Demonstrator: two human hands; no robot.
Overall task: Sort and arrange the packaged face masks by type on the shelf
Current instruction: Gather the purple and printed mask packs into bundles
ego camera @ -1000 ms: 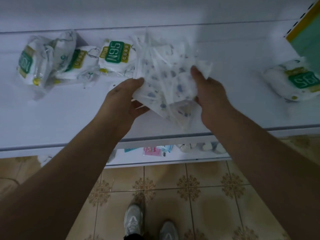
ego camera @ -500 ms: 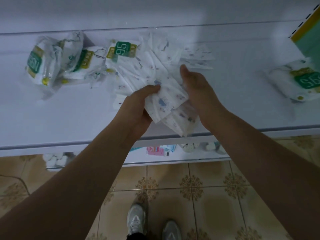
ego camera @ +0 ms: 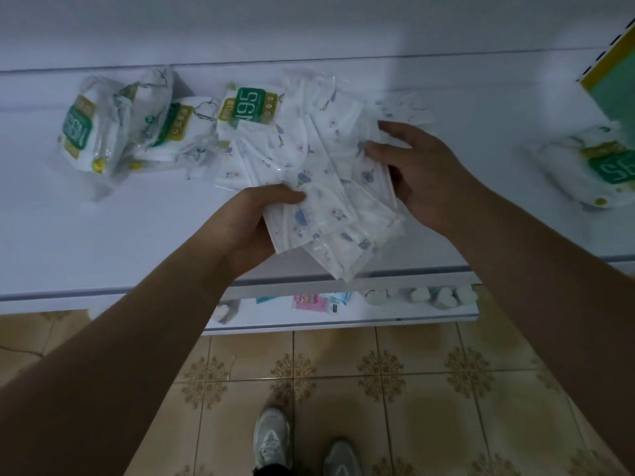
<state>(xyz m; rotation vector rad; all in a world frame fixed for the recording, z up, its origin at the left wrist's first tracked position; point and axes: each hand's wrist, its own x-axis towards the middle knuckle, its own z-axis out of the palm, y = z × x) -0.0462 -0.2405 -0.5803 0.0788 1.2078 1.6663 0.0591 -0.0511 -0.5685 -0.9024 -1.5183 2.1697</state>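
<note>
Item: printed mask packets (ego camera: 330,187), a loose fan of clear-wrapped, cartoon-patterned packs, lying on the white shelf (ego camera: 103,228) at centre. Change since a second ago: the bundle, then lifted and bunched between both hands, now lies lower and spread flat, its far packs overlapping the nearest N95 pack (ego camera: 251,106); judged to mean the printed type is being laid down as its own group beside the N95 group (ego camera: 137,121), with squaring up not yet done. Grip: left hand (ego camera: 251,221) pinches the near-left corner of the fan, thumb on top; right hand (ego camera: 422,166) curls narrowly round the right edge. Orientation: long axis of the fan runs from far-left to near-right, near end overhanging the shelf's front lip; single packs splay at differing angles. One stray N95 pack (ego camera: 598,170) lies well apart at far right
</note>
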